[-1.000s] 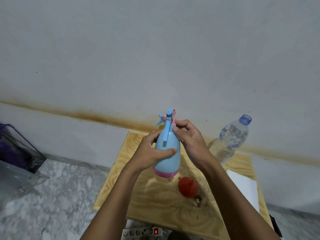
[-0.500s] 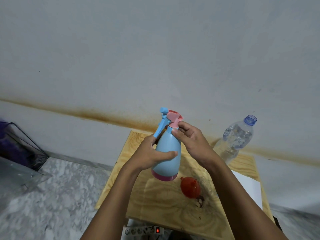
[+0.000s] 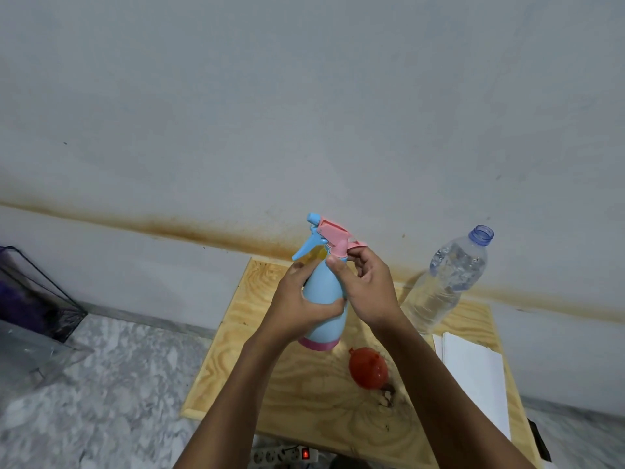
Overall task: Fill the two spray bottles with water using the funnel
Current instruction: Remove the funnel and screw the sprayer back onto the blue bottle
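Gripping a blue spray bottle [image 3: 324, 299] above a plywood table [image 3: 236, 374], a person works with both bare hands. The left hand [image 3: 297, 306] wraps around the bottle's body, thumb across the front, holding it upright and lifted off the tabletop. The right hand [image 3: 367, 289] closes on the bottle's neck, fingers [image 3: 358, 262] pinching just below the pink spray head [image 3: 333, 236], whose blue nozzle and trigger point left. A pink band rings the bottle's base.

A red funnel [image 3: 368, 368] lies on its side on the table, below and right of the bottle and apart from both hands. Farther back, near the wall [image 3: 304, 113], a clear water bottle [image 3: 446, 282] stands uncapped, partly filled. White paper [image 3: 473, 380] lies along the table's right edge. A power strip [image 3: 287, 453] with a lit red switch sits on the floor [image 3: 101, 384] by the table's near edge, and a glass tank [image 3: 30, 299] stands at far left. Only one spray bottle is in view.
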{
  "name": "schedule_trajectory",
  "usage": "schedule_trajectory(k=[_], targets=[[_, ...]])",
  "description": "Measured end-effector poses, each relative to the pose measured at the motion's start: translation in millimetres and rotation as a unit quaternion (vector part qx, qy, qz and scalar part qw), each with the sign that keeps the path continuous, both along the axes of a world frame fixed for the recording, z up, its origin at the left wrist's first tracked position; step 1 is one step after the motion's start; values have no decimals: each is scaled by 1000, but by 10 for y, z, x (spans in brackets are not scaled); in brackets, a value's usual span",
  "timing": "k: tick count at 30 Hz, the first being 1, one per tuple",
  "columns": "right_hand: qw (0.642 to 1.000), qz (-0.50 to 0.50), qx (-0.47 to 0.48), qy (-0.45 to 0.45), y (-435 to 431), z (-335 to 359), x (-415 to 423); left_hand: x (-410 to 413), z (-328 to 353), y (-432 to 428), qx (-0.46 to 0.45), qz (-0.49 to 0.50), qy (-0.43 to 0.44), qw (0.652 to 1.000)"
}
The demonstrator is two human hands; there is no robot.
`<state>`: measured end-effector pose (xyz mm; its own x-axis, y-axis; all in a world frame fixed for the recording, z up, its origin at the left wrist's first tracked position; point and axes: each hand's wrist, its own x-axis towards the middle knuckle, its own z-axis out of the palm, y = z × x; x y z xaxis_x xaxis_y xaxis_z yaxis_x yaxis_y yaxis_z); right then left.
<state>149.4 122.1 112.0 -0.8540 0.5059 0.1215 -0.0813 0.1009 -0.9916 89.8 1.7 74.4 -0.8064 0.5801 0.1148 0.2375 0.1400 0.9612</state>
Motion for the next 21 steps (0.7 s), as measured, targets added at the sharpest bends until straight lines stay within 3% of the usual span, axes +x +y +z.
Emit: schedule_trajectory(k=[8, 12, 16, 21], targets=[[990, 126, 21, -60, 173, 128, 54, 3, 31, -47, 11, -138, -103, 985], [989, 105, 36, -96, 220, 85, 36, 14, -155, -17, 11, -173, -162, 971], [992, 79, 22, -97, 329, -104, 75, -123, -470, -234, -43, -105, -237, 965], [986, 93, 9, -142, 431, -364, 97, -216, -1110, -460, -240, 68, -189, 950]])
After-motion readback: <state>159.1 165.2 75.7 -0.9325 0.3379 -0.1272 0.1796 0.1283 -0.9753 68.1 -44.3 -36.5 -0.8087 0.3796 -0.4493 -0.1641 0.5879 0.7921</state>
